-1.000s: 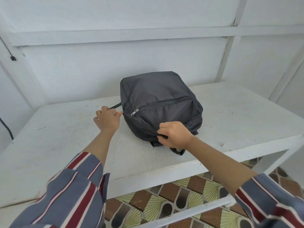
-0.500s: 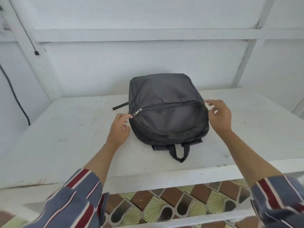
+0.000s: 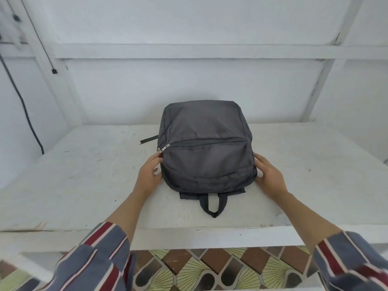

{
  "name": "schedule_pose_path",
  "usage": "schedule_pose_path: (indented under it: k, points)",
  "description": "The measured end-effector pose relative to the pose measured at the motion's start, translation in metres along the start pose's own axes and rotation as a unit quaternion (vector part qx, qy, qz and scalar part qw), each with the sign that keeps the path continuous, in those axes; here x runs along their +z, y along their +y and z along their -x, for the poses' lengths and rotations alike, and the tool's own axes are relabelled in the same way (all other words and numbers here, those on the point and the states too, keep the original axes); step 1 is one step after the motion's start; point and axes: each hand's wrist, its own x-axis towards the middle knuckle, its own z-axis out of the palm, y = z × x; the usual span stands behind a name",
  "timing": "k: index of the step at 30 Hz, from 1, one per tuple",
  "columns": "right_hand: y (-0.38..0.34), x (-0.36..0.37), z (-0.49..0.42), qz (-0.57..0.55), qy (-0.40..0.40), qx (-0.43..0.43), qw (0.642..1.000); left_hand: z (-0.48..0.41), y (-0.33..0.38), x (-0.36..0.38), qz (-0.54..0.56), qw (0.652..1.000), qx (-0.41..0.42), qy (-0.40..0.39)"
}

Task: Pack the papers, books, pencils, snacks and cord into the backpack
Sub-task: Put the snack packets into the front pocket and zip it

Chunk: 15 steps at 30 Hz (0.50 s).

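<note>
The backpack (image 3: 205, 131) is dark grey, with a silver zipper pull (image 3: 165, 148). The counter (image 3: 84, 177) is white (scuffed with grey marks). Both sleeves (image 3: 98, 257) carry slate-blue, dark red and white stripes. Floor tiles (image 3: 210, 262) mix brown with pale green fans.

The backpack's (image 3: 205, 152) inside is hidden, as its front zip (image 3: 201, 142) runs shut. Its underside and shoulder straps lie out of sight beneath it, with only one strap end (image 3: 148, 139) poking out at its left. At its right flank the right hand's (image 3: 267, 177) fingertips are lost against the fabric. Nearer than the backpack, the left sleeve (image 3: 94, 259) and right sleeve (image 3: 352, 261) are blurred and cut by the bottom edge. Far left of it, a black cable (image 3: 26, 111) runs off the frame.
</note>
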Motion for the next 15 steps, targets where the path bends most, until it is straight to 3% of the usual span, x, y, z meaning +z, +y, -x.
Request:
schedule_pose_path:
  k: [7, 15]
  points:
    - [0.001, 0.007, -0.006, 0.025, 0.046, -0.094, 0.994, -0.009, 0.01, 0.006, -0.075, 0.994, 0.07, 0.049]
    - [-0.021, -0.015, -0.037, -0.034, 0.128, -0.145, 0.981, -0.042, 0.033, -0.011, -0.049, 0.989, 0.127, 0.064]
